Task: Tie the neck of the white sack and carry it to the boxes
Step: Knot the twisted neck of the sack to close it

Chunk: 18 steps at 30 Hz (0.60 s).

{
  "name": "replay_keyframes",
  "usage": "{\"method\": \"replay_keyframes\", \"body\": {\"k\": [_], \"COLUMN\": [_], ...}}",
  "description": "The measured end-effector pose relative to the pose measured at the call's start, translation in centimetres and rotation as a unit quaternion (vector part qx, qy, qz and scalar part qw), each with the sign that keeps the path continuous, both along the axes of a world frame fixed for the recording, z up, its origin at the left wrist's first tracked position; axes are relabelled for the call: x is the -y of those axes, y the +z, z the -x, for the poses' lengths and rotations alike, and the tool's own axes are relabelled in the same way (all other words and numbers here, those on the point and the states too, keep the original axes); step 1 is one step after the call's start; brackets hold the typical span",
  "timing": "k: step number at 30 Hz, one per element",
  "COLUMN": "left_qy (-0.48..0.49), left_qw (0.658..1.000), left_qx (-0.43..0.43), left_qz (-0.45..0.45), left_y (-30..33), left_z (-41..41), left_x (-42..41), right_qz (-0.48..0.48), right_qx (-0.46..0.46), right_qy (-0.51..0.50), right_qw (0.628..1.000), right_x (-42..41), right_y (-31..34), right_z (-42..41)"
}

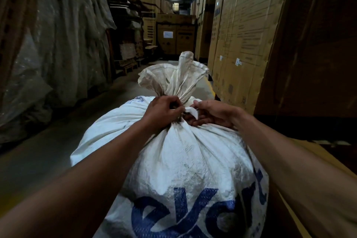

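Note:
A full white woven sack (pixel 179 160) with blue lettering stands right in front of me. Its neck (pixel 179 83) is gathered into a bunch that rises and flares open above my hands. A white tie strip (pixel 192 111) wraps the neck where it narrows. My left hand (pixel 164 112) pinches the strip on the left side of the neck, fingers closed. On the right side my right hand (pixel 212 113) grips the strip's other end, which curls out between the two hands.
Tall stacked cardboard boxes (pixel 241 34) line the right side of a narrow aisle, with more boxes (pixel 175 34) at its far end. Plastic-wrapped goods (pixel 48 44) crowd the left. A grey concrete floor (pixel 38 152) runs between. A flat brown carton surface (pixel 309 152) lies at my right.

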<state>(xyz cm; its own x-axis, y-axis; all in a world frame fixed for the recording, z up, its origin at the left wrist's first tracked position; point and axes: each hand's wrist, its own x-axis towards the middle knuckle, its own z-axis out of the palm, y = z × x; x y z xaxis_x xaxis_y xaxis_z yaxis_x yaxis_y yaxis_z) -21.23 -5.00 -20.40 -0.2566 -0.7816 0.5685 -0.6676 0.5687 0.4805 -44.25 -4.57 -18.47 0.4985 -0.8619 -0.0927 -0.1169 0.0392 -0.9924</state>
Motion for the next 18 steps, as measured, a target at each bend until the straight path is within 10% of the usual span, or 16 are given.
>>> {"method": "replay_keyframes", "body": {"k": [18], "left_qy": [-0.068], "left_qw": [0.997], "left_qx": [-0.035], "left_qz": [-0.018], "left_y": [-0.8], "left_z": [-1.2], "left_x": [1.3], "right_qz": [0.133], "right_qx": [-0.102], "right_qy": [-0.068], "right_qw": [0.984], "right_x": [0.5], "right_y": [0.1], "right_z": [-0.4]}}
